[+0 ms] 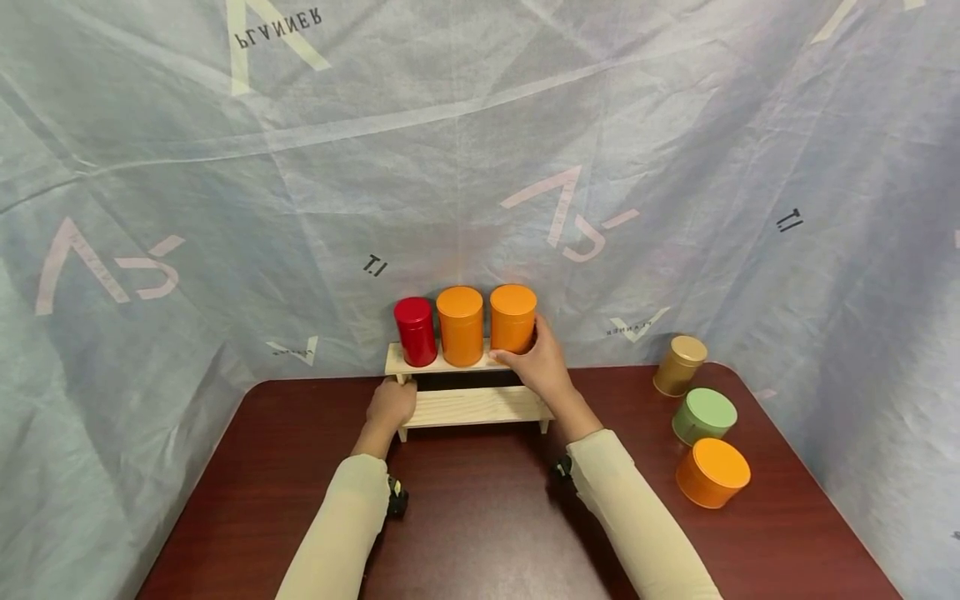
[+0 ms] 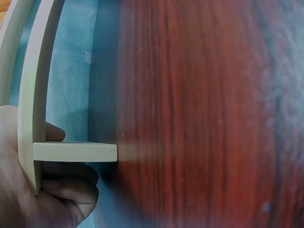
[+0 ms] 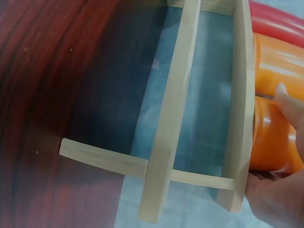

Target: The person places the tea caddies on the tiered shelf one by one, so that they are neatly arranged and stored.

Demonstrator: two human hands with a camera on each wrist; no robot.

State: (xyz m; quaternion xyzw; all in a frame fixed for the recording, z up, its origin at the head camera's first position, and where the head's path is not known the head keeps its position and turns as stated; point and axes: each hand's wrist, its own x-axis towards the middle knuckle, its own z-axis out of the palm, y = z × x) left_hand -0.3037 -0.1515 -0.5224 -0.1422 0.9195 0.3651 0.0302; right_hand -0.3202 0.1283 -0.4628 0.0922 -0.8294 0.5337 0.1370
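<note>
the left hand (image 1: 393, 402) grips the wooden rack (image 1: 480, 406) by its left edge, the right hand (image 1: 543, 364) an orange canister (image 1: 513, 321) near the top right corner.

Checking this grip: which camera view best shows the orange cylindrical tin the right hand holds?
Head: the orange cylindrical tin shows its whole top and most of its side. Right wrist shows only part, cropped and partly behind the right hand; left wrist, nothing identifiable as it.

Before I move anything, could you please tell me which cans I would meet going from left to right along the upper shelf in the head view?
Red can → middle orange can → last orange can, held by the right grip.
</note>
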